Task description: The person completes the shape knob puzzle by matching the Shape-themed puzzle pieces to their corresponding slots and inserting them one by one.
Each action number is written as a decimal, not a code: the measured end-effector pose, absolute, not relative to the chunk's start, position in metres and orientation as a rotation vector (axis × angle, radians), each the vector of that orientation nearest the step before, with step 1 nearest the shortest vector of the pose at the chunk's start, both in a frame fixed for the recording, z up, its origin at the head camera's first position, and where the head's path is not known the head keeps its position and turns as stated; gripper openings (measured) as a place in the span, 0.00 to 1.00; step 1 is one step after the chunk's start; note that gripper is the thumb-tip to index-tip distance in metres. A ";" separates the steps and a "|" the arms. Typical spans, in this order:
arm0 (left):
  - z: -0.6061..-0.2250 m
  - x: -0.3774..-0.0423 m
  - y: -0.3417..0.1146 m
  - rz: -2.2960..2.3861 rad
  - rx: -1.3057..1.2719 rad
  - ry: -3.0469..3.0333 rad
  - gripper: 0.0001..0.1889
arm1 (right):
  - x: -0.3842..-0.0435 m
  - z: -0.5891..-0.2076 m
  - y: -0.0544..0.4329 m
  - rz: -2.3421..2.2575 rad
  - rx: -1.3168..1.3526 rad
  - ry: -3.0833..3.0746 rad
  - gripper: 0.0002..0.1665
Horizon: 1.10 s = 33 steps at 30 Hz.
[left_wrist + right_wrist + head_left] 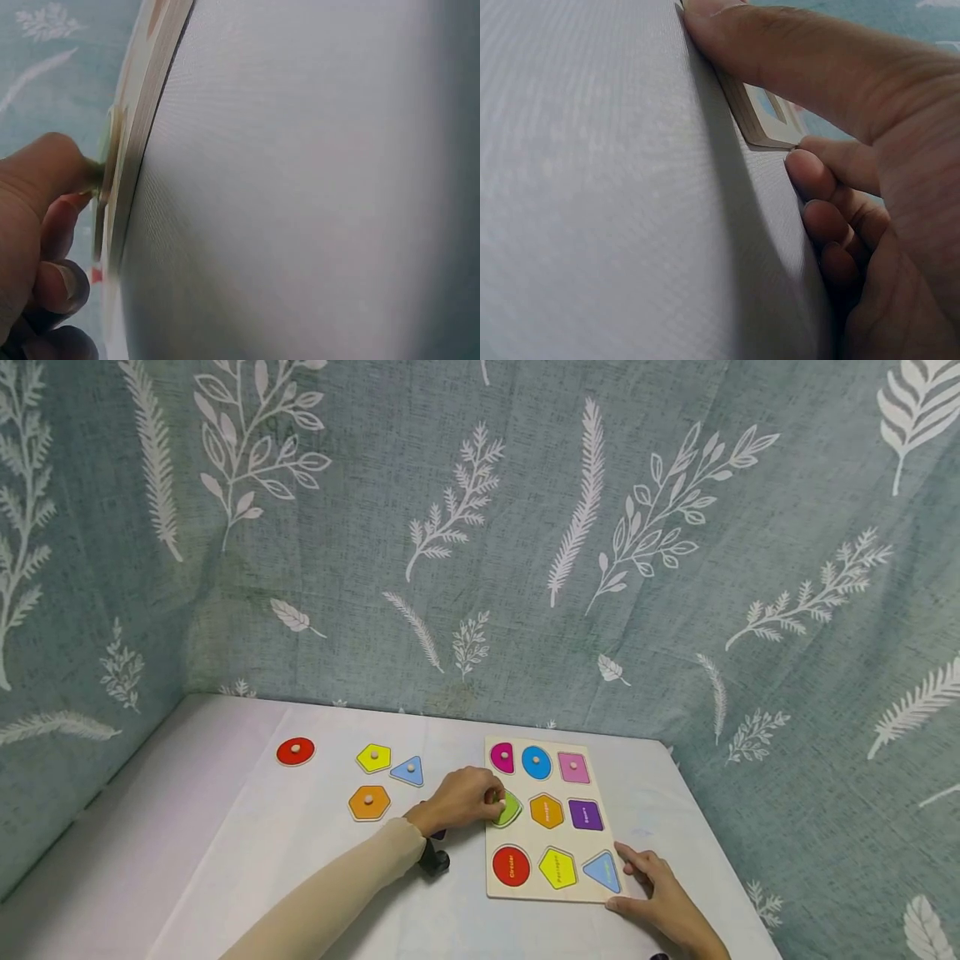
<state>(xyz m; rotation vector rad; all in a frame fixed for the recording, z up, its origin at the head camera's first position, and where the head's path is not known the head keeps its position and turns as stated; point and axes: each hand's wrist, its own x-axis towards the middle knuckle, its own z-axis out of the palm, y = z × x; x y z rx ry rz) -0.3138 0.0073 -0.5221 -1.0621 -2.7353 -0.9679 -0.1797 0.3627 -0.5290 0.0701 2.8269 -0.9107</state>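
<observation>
My left hand [468, 795] pinches the knob of a green puzzle piece [511, 811] at the left side of a wooden shape puzzle board [555, 898]. In the left wrist view this piece [114, 154] stands proud of the board's face, partly over its edge. My right hand [660, 897] grips the board's near right corner, thumb on the near edge and fingers along the right side. Along the far row sit knobbed pieces: a magenta half-round [502, 758], a blue oval [536, 762] and a pink square [573, 767]. What lies beneath the green piece is hidden.
Left of the board lie loose knobbed pieces: a red circle [296, 752], a yellow pentagon [373, 758], a blue triangle [407, 771] and an orange hexagon [369, 803]. Printed recesses, including a purple square [586, 815], show on the board. A patterned curtain [480, 527] surrounds the white table [225, 860].
</observation>
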 end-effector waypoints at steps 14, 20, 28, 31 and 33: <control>-0.517 -0.317 0.018 -0.946 -1.026 -2.845 0.02 | -0.180 -0.531 0.364 -0.923 0.074 2.841 0.57; -0.515 -0.319 0.019 -0.945 -1.043 -2.870 0.03 | -0.179 -0.530 0.364 -0.945 0.071 2.837 0.56; -0.518 -0.323 0.017 -0.944 -1.063 -2.907 0.05 | -0.180 -0.533 0.363 -0.952 0.100 2.825 0.57; -0.516 -0.324 0.017 -0.941 -1.073 -2.906 0.05 | -0.180 -0.532 0.363 -0.945 0.109 2.833 0.58; -0.515 -0.324 0.016 -0.936 -1.080 -2.900 0.06 | -0.180 -0.532 0.362 -0.952 0.113 2.831 0.58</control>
